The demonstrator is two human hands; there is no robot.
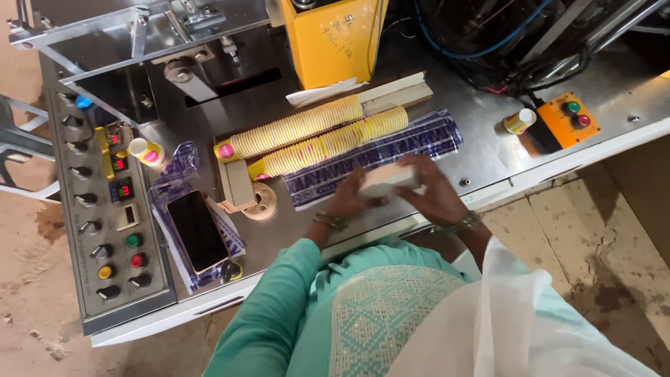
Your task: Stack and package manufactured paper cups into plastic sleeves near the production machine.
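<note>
Both my hands hold one short stack of pale paper cups (385, 179) lying sideways over a printed clear plastic sheet (419, 143) on the steel machine table (481, 160). My left hand (349, 199) grips the stack's left end. My right hand (434, 190) covers its right end. Just beyond my hands lie two long yellow-rimmed rows of nested paper cups (314, 136), side by side and slanting up to the right.
A black phone (197, 230) lies on plastic wrap at the left. Beside it is a control panel (112, 209) with knobs and buttons. A yellow housing (333, 38), cables, an orange button box (567, 119) and a small bottle (519, 121) sit further back.
</note>
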